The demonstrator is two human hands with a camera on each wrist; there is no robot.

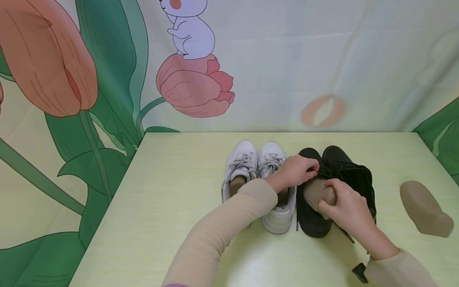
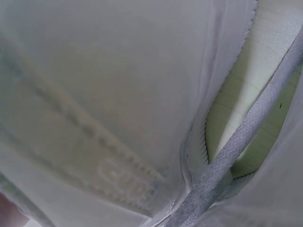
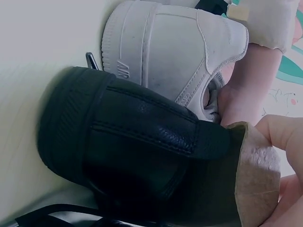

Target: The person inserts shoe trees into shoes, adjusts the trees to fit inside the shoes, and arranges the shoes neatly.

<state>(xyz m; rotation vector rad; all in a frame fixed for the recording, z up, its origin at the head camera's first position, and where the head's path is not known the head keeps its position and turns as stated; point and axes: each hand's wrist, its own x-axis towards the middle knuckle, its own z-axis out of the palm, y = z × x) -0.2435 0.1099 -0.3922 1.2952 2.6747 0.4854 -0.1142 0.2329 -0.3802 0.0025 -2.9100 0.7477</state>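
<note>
Between finger and thumb, my right hand [image 1: 349, 205] pinches a brown molded-pulp shoe insert [image 1: 317, 193] at the opening of the left black shoe [image 1: 315, 223]. In the right wrist view, the rim of the insert [image 3: 258, 184] stands up out of the opening, past the shoe's heel [image 3: 142, 127]. My left hand [image 1: 295, 171] reaches across the white sneakers, fingers curled at the tongue and laces of that same black shoe. Beside it is the other black shoe [image 1: 355, 175], laces loose. The left wrist view is filled by a white sneaker [image 2: 123, 94] and its lace [image 2: 236, 137].
To the left stands the pair of white sneakers [image 1: 277, 221], a brown insert [image 1: 236, 184] visible in one opening. A second loose insert [image 1: 426, 209] lies on the pale table [image 1: 161, 199] at the right. Behind the table hangs a printed cloth [image 1: 269, 79].
</note>
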